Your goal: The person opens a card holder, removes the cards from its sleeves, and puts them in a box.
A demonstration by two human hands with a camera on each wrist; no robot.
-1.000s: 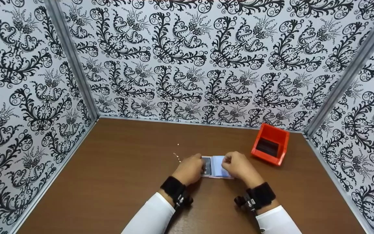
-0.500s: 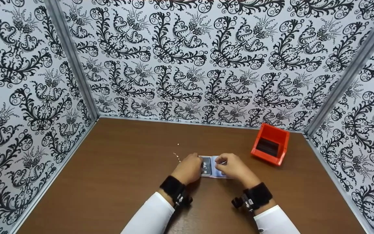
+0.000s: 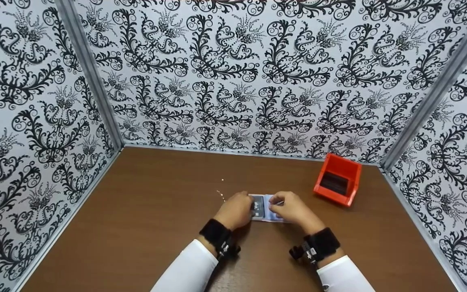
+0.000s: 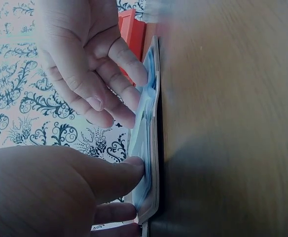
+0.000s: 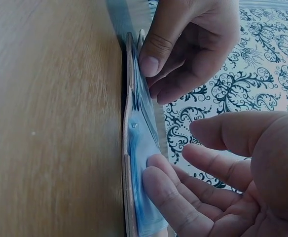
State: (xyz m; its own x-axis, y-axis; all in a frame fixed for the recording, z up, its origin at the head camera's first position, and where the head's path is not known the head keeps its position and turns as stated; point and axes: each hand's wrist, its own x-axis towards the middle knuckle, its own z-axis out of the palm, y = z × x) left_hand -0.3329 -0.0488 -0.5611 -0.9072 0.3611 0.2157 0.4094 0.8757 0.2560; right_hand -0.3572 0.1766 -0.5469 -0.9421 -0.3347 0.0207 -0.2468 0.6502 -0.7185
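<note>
A small card holder with clear plastic sleeves [image 3: 259, 207] lies spread out on the brown table, a dark card showing in its left half. My left hand [image 3: 234, 211] grips its left edge. In the left wrist view the left thumb [image 4: 132, 173] presses on the top sleeve, with other fingers at the edge. Over the right half is my right hand [image 3: 292, 207]. In the right wrist view, the right fingertips [image 5: 159, 180] touch the bluish stacked sleeves [image 5: 146, 197], while the thumb stays apart from them.
A red open bin [image 3: 339, 178] with a dark patch inside stands at the back right of the table [image 3: 160, 194]. Small light specks [image 3: 220, 194] lie left of the card holder. Patterned walls [image 3: 233, 81] enclose the table at the back and sides.
My right hand has shifted slightly left across the sleeves, its thumb and fingers parting from a tighter curl. My left hand stays nearly still at the card holder's left edge.
</note>
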